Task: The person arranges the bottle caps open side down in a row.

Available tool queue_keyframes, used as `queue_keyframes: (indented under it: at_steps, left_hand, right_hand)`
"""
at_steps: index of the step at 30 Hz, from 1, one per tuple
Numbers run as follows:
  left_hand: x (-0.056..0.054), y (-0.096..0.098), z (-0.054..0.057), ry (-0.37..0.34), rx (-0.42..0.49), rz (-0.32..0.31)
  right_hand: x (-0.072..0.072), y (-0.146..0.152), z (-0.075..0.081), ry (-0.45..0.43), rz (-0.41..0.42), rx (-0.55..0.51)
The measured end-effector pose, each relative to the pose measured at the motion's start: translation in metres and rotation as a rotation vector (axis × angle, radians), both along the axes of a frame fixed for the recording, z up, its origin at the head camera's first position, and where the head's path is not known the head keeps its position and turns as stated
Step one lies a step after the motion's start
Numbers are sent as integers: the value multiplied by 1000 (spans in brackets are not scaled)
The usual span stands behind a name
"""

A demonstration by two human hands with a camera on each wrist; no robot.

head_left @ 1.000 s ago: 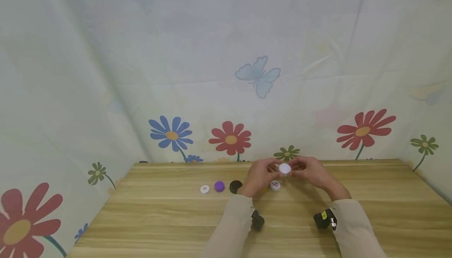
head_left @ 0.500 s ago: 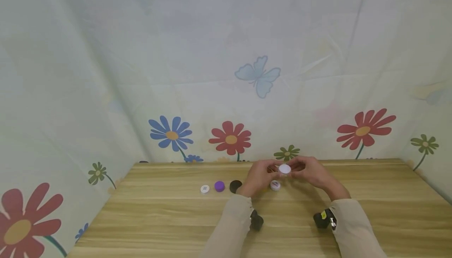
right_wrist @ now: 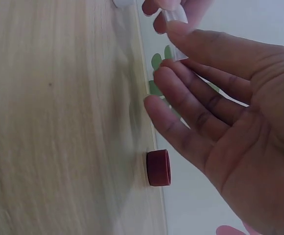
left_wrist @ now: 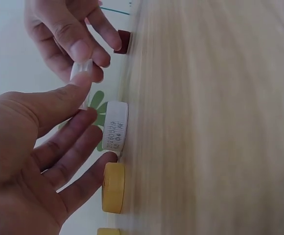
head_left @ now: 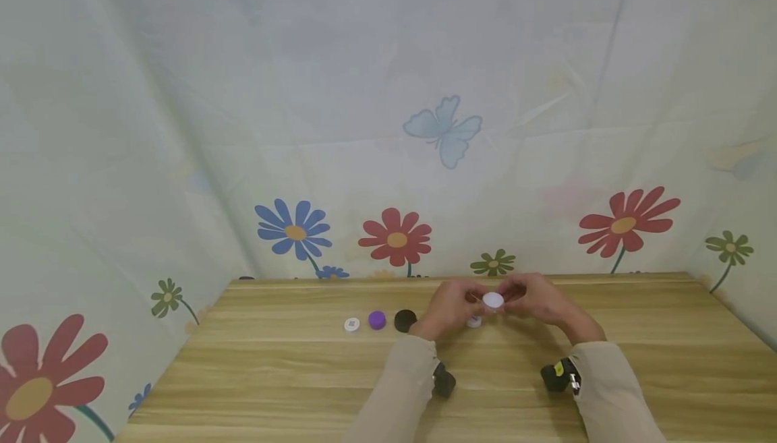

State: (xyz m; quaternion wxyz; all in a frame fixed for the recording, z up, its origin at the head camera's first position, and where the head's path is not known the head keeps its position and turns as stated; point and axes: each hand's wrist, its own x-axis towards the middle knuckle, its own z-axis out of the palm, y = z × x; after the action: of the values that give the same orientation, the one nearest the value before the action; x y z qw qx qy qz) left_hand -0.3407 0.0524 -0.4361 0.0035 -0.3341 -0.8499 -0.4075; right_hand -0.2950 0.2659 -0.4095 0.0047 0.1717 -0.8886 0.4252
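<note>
My left hand and right hand pinch a small round white cap from opposite sides, thumbs and fingertips on its rim. In the left wrist view the cap has a clear, ridged side and is above the tabletop. A white cap with printed characters on its side stands on the table close by the left fingertips. Beside it is a yellow cap, right by the left little finger. A dark red cap sits on the table below the right hand's fingers.
Left of the hands, a white cap with a square mark, a purple cap and a black cap lie in a row on the wooden table. A flower-printed cloth hangs behind the table.
Both hands have lowered slightly and shifted a little right with the pinched cap, which now partly covers the printed white cap in the head view. The caps on the table have stayed put.
</note>
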Motion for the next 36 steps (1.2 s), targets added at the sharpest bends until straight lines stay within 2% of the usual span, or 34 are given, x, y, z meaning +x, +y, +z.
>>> queue_keyframes:
  at_steps: [4,8,20,28,36]
  left_hand:
    - [1,0,0,-13,-31,-8]
    - [2,1,-1,4,-63,-20]
    - [8,6,-2,13,-89,-22]
    - [10,8,-2,-2,-99,-9]
    - [11,9,-2,31,-131,8]
  right_hand:
    - [1,0,0,-44,36,-25]
    - [2,1,0,-74,53,-41]
    - [1,1,-3,-51,62,39]
    - [3,-1,-5,-83,31,57]
    - [3,-1,-6,-77,50,47]
